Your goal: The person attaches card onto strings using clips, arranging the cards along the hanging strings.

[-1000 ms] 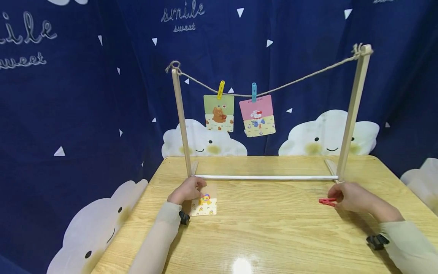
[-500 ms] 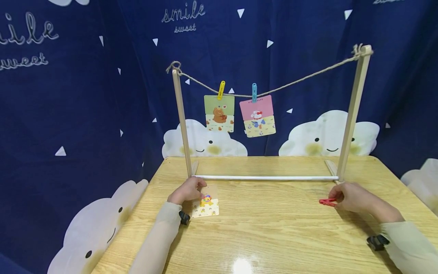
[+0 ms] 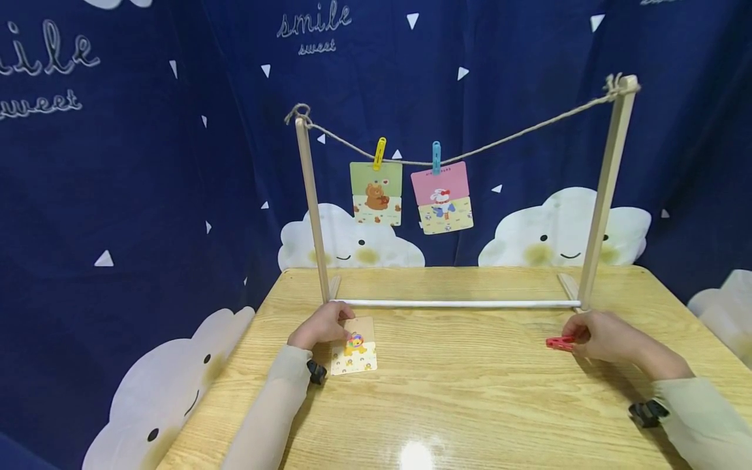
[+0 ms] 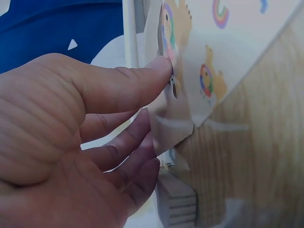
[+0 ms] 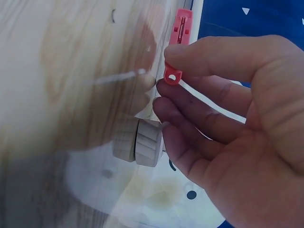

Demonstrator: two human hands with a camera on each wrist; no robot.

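Observation:
At the table's left side my left hand (image 3: 322, 326) pinches a card (image 3: 360, 356) with a lion picture near its upper left edge. In the left wrist view the thumb presses on the face of the card (image 4: 216, 61), which bows a little there, and part of it is hidden by the hand. Over on the right, my right hand (image 3: 608, 339) holds a red clothespin (image 3: 558, 343) between thumb and fingertips. The right wrist view shows this clothespin (image 5: 181, 28) with the thumb across its lower part, close over the tabletop.
A wooden frame (image 3: 608, 189) with a sagging rope (image 3: 529, 130) stands behind the hands. A yellow clothespin (image 3: 380, 153) holds a bear card (image 3: 376, 196), and a blue one (image 3: 437, 156) a rabbit card (image 3: 443, 199). A white rod (image 3: 452, 304) joins the posts.
The lion card has slid slightly right and toward the front under my left hand, showing more of its face. My right hand and the red clothespin have barely moved.

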